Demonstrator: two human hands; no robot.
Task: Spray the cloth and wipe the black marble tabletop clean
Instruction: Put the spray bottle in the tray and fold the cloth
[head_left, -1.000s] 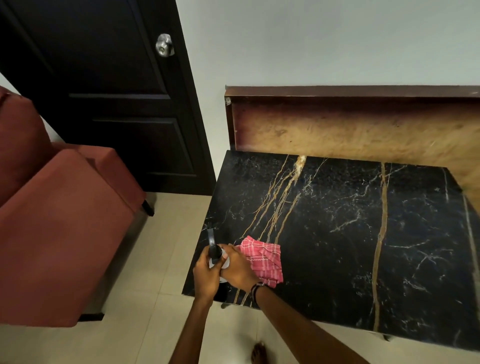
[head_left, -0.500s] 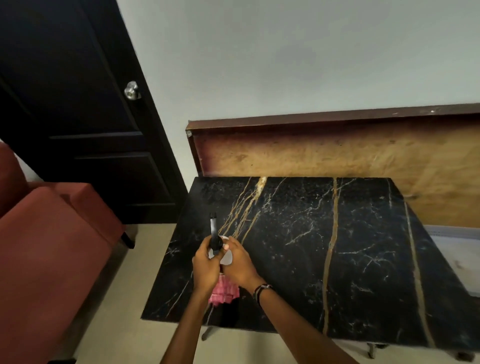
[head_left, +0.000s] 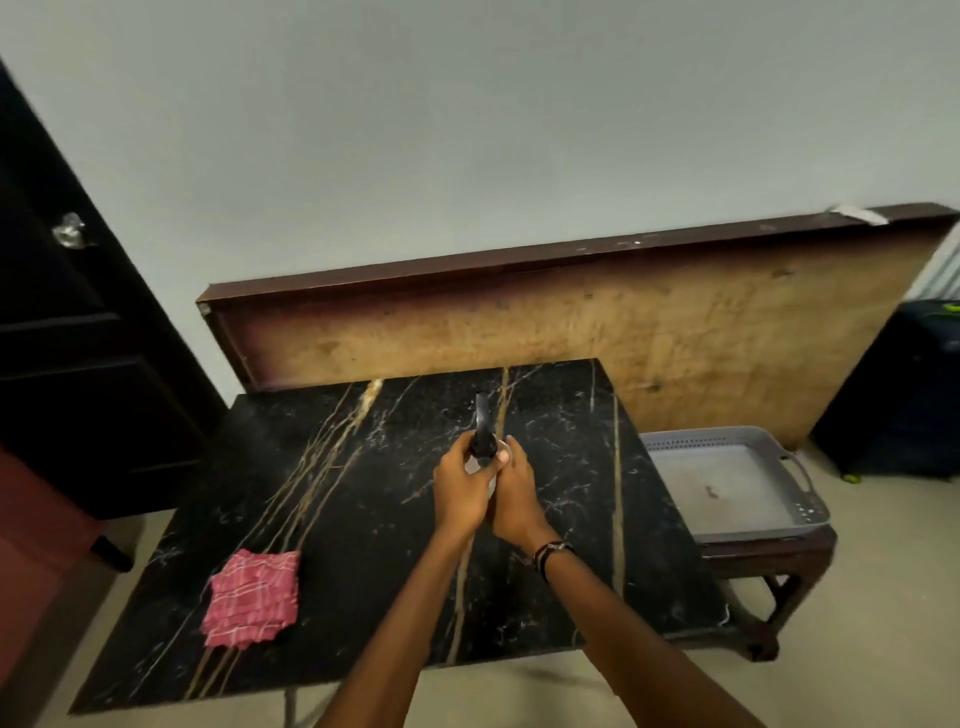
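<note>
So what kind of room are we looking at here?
Most likely a room in a home. A dark panelled door with a knob stands at the left, a red upholstered seat beside it, and a marble-topped table against a plain wall.

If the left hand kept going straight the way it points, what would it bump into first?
The left hand points away from the person, over the black marble tabletop. Beyond the spray bottle it holds, the wooden board against the wall probably comes first; depth is unclear.
</note>
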